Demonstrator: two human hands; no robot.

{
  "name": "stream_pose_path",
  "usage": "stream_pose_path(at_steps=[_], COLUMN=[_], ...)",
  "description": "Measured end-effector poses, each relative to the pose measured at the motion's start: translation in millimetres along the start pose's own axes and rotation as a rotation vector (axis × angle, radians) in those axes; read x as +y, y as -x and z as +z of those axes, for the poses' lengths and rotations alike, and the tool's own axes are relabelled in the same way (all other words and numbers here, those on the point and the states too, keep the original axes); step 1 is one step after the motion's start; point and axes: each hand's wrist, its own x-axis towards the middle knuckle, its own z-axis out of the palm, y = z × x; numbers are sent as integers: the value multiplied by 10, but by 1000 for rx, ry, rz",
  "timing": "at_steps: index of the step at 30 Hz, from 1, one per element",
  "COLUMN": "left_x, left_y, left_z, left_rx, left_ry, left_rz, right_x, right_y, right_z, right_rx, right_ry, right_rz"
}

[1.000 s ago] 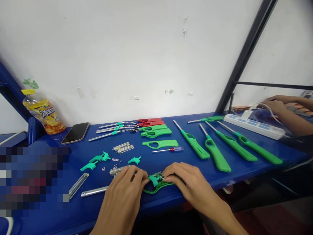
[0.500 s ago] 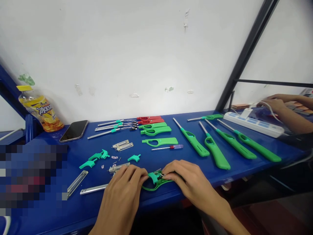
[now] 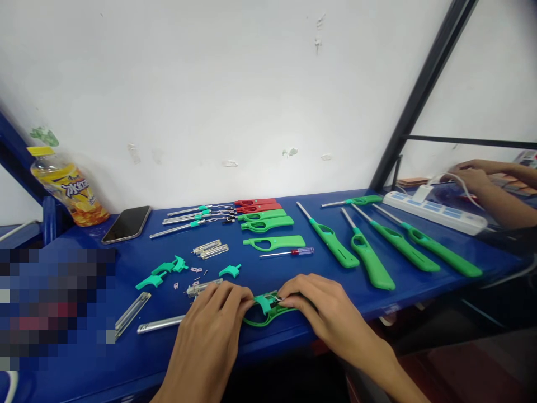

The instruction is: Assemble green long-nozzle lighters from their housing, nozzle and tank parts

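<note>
An opened green lighter casing (image 3: 257, 323) lies near the table's front edge, between my two hands. A teal trigger (image 3: 263, 304) sits in it. My left hand (image 3: 212, 330) is closed on the casing's nozzle end, its fingertips beside the trigger. A metal lighter tube (image 3: 159, 324) sticks out to the left from behind that hand. With thumb and fingers pinched, my right hand (image 3: 325, 313) grips the handle end of the casing. A short white wire (image 3: 278, 298) shows at its fingertips; whether they pinch it I cannot tell. The handle's far end is hidden under this hand.
Behind my hands lie loose teal triggers (image 3: 165, 266), clear fuel tanks (image 3: 213, 249), a screwdriver (image 3: 289, 253) and green casing halves (image 3: 277, 242). Several assembled lighters (image 3: 373, 260) lie to the right, before a power strip (image 3: 436, 212). A phone (image 3: 127, 225) and bottle (image 3: 69, 187) stand left. Another person's hands (image 3: 470, 178) are far right.
Very little differs. The fingertips of my right hand have shifted slightly at the white wire inside the casing; both hands keep their places.
</note>
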Motion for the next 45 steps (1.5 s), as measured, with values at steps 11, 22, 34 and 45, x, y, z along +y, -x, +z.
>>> stream_pose_path(at_steps=[11, 22, 34, 45], left_x=[-61, -50, -27, -37], left_y=[5, -12, -13, -8], left_z=[15, 23, 42, 24], left_rx=[-90, -110, -94, -79], left_ry=[56, 62, 42, 121], left_rz=[-60, -38, -27, -40], right_x=[-1, -10, -6, -3], right_y=[4, 1, 16, 11], right_z=[5, 6, 14, 17], right_rx=[20, 36, 38, 47], right_ry=[40, 55, 58, 55], right_rz=[-27, -45, -74, -80])
